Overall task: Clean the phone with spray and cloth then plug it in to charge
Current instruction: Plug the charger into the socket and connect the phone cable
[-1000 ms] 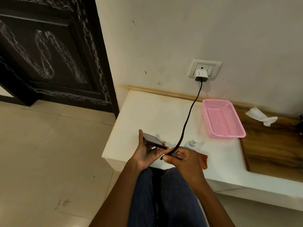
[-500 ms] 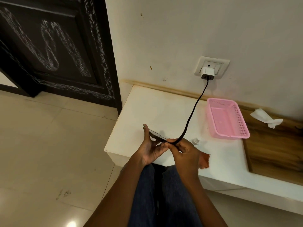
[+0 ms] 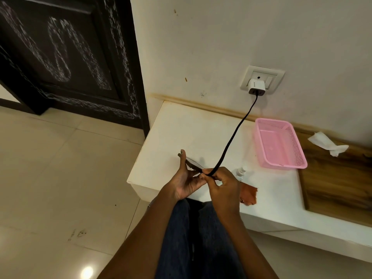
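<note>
A dark phone [image 3: 193, 163] is held edge-on in my left hand [image 3: 186, 182] above the front left corner of the white counter [image 3: 181, 127]. My right hand [image 3: 223, 188] pinches the end of a black charging cable [image 3: 231, 141] at the phone's near end. The cable runs up to a white charger [image 3: 256, 87] plugged into the wall socket [image 3: 261, 77]. A small white spray bottle [image 3: 241, 171] and an orange cloth [image 3: 248, 195] lie on the counter just behind my right hand, both partly hidden by it.
A pink mesh basket [image 3: 279, 144] stands on the counter to the right of the cable. A crumpled white tissue [image 3: 327, 143] lies on the wooden panel [image 3: 338, 182] further right. A dark door [image 3: 70, 57] and tiled floor [image 3: 60, 168] are to the left.
The view has shifted slightly. My right hand has brought the cable end up against the phone's end, and the phone now tilts more edge-on in my left hand.
</note>
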